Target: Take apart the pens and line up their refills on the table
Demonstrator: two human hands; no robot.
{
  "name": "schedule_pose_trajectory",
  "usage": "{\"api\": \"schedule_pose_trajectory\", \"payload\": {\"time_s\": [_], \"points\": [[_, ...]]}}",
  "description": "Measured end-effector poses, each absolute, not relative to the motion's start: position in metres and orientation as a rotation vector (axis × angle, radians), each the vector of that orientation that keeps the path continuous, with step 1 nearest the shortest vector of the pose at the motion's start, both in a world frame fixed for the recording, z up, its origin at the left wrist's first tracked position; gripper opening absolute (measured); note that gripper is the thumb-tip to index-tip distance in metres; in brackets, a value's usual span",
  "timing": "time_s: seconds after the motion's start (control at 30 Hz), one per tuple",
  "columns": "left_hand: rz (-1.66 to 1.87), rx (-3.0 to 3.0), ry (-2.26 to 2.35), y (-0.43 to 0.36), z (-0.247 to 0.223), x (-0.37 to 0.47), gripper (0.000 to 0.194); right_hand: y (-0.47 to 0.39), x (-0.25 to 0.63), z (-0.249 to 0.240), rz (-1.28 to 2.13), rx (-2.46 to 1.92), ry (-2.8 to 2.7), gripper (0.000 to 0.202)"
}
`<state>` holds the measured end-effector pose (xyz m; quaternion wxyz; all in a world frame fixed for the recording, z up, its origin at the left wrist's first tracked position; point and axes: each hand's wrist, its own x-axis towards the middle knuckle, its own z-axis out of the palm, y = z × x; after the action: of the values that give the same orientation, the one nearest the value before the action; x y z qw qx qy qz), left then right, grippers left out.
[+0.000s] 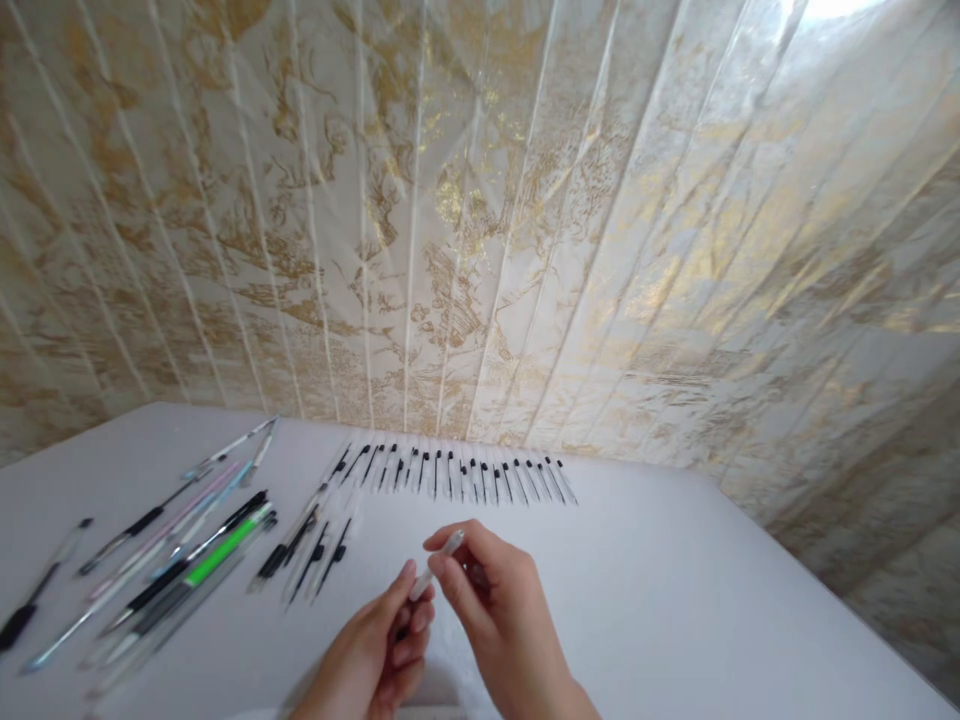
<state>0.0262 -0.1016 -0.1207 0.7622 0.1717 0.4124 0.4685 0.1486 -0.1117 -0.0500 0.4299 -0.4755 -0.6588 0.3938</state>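
Pale pen piece: the slim, whitish pen piece (421, 586) is raised above the tabletop (637, 580), slanting between both hands, nearer the near edge than the far edge. Whether it is one part or two joined parts cannot be told.
Left grip: the left hand (391, 640) is closed on the lower end, thumb against curled fingers.
Right grip: the right hand (499, 590) pinches the upper end between thumb and index finger; the tip projects past them.
Paired pens: two dark, slim pens (318, 553) lie side by side, left of the hands and apart from the far edge.
Row: many clear pens with black parts (473, 467) lie side by side along the far edge, beyond the hands, slightly slanted.
Left group: assorted pens lie loosely bunched on the left part of the tabletop; a bright green pen (225, 550) and a pink pen (180, 507) are among them. Several outlines are blurred.
Outer left: a single black-ended pen (26, 612) lies apart, toward the left edge.
Backdrop: a pleated sheet (465, 230) with gold pattern rises behind the far edge and extends past the right edge.
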Motion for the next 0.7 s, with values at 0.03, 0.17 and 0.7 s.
{"api": "schedule_pose_trajectory", "payload": {"time_s": [0.03,0.17,0.7], "points": [[0.986,0.34,0.86,-0.101,-0.124,0.026,0.04,-0.112,0.15,-0.048,0.988,-1.194,-1.616,0.015],[0.884,0.246,0.766,-0.102,-0.129,0.026,0.035,-0.111,0.152,-0.043,1.046,-1.176,-1.496,0.021],[1.362,0.833,1.103,-0.032,-0.048,-0.078,0.027,-0.089,0.152,-0.07,-0.154,-0.873,-2.332,0.03]]}}
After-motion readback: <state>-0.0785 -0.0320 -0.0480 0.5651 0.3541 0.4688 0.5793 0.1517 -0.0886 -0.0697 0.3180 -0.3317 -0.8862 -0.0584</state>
